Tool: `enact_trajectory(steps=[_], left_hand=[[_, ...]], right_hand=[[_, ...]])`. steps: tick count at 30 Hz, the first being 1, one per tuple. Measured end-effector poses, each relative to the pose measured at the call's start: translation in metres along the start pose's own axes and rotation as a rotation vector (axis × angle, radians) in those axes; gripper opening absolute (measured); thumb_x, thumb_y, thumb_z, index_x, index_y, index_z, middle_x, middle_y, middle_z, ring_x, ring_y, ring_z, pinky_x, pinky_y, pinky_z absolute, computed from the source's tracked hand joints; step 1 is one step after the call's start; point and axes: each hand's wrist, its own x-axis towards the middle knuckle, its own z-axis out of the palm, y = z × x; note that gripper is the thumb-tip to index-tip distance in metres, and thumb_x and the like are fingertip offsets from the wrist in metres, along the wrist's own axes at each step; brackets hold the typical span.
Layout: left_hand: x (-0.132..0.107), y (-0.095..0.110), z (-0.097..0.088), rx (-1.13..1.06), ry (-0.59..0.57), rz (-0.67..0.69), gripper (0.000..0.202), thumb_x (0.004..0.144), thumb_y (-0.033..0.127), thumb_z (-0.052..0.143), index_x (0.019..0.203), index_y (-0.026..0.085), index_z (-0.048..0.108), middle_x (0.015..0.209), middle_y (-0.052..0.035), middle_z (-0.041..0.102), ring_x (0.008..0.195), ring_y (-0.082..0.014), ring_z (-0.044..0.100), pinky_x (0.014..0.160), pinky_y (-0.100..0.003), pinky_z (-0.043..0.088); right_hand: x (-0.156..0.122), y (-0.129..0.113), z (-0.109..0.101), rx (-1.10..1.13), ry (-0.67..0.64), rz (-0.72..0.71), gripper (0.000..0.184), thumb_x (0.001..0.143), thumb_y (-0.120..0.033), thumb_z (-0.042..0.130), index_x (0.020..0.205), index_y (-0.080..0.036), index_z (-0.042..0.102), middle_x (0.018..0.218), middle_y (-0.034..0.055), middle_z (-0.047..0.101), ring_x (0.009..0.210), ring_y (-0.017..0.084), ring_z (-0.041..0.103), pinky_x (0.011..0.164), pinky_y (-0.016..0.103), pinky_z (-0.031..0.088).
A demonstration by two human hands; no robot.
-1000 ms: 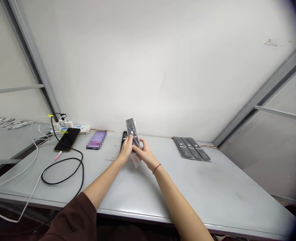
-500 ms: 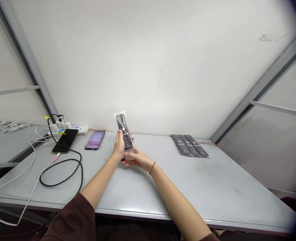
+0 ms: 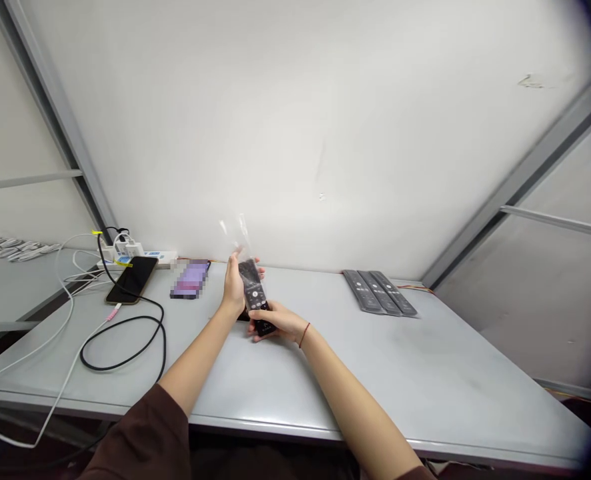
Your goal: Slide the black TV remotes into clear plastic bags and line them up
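A black remote control is tilted between my hands above the desk, its lower end bare and its upper part inside a clear plastic bag. The bag's loose, see-through end sticks up past the remote. My left hand is closed around the bag and the remote's upper part, thumb on the near side and fingertips showing at the right edge. At the lower end, my right hand grips the remote with the thumb on top. Something dark lies behind my wrists, mostly hidden.
Several bagged remotes lie side by side at the right. To the left are a black phone, a blurred purple-screened phone, a power strip with plugs, and a looped black cable. A white wall rises behind the desk.
The remote has slid down and toward me, its lower end now out of the bag in my right hand. The bag's upper end is now empty and stands up above my left hand.
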Motion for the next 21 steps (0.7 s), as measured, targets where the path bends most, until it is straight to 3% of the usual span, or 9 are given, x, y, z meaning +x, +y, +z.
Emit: enact_trajectory(steps=[4, 7, 11, 14, 17, 19, 21], left_hand=[[0.000, -0.008, -0.001, -0.005, 0.040, -0.055, 0.047, 0.087, 0.054, 0.040, 0.123, 0.023, 0.044, 0.090, -0.0042, 0.066, 0.063, -0.0132, 0.063, 0.059, -0.026, 0.050], [0.001, -0.019, -0.002, 0.055, 0.085, -0.115, 0.043, 0.087, 0.054, 0.042, 0.112, 0.019, 0.048, 0.092, -0.0065, 0.066, 0.064, -0.0135, 0.063, 0.060, -0.027, 0.051], [0.008, -0.017, -0.009, 0.071, 0.115, -0.030, 0.042, 0.089, 0.053, 0.037, 0.113, 0.020, 0.046, 0.091, -0.0072, 0.066, 0.067, -0.0144, 0.064, 0.062, -0.028, 0.051], [0.022, 0.000, -0.022, 0.057, 0.154, 0.084, 0.036, 0.091, 0.049, 0.035, 0.115, 0.023, 0.043, 0.093, -0.0060, 0.065, 0.068, -0.0141, 0.064, 0.064, -0.028, 0.052], [0.038, 0.015, -0.041, 0.133, 0.272, 0.143, 0.028, 0.092, 0.043, 0.035, 0.109, 0.022, 0.044, 0.093, -0.0051, 0.064, 0.064, -0.0120, 0.063, 0.064, -0.028, 0.053], [0.046, 0.018, -0.056, 0.254, 0.289, 0.112, 0.022, 0.091, 0.036, 0.039, 0.106, 0.021, 0.044, 0.093, -0.0049, 0.063, 0.062, -0.0109, 0.062, 0.064, -0.027, 0.053], [0.052, 0.016, -0.070, 0.517, 0.254, 0.003, 0.016, 0.089, 0.029, 0.043, 0.100, 0.019, 0.048, 0.089, -0.0046, 0.062, 0.064, -0.0107, 0.062, 0.065, -0.027, 0.053]], right_hand=[[-0.001, -0.003, 0.002, -0.095, 0.081, -0.116, 0.026, 0.074, -0.035, 0.069, 0.080, -0.015, 0.054, 0.066, 0.0023, 0.062, 0.048, 0.011, 0.058, 0.046, 0.023, 0.051], [-0.003, -0.007, 0.003, -0.147, 0.129, -0.168, 0.025, 0.074, -0.036, 0.068, 0.081, -0.016, 0.054, 0.067, 0.0010, 0.062, 0.048, 0.010, 0.057, 0.046, 0.022, 0.050], [-0.009, -0.014, -0.002, -0.247, 0.148, -0.119, 0.025, 0.073, -0.035, 0.068, 0.082, -0.018, 0.051, 0.061, -0.0019, 0.059, 0.045, 0.009, 0.054, 0.043, 0.021, 0.047], [-0.014, -0.017, -0.014, -0.349, 0.100, -0.031, 0.024, 0.072, -0.031, 0.069, 0.080, -0.018, 0.051, 0.058, -0.0028, 0.057, 0.043, 0.009, 0.052, 0.041, 0.021, 0.046], [-0.014, -0.014, -0.031, -0.352, 0.124, 0.019, 0.025, 0.072, -0.031, 0.069, 0.081, -0.017, 0.050, 0.058, -0.0019, 0.058, 0.041, 0.009, 0.052, 0.039, 0.021, 0.046], [-0.012, -0.009, -0.043, -0.267, 0.204, 0.031, 0.027, 0.073, -0.032, 0.068, 0.082, -0.018, 0.047, 0.058, -0.0015, 0.058, 0.042, 0.010, 0.053, 0.039, 0.022, 0.046], [-0.008, -0.003, -0.052, -0.178, 0.278, 0.033, 0.028, 0.075, -0.034, 0.067, 0.084, -0.019, 0.045, 0.058, -0.0014, 0.058, 0.041, 0.010, 0.053, 0.039, 0.023, 0.047]])
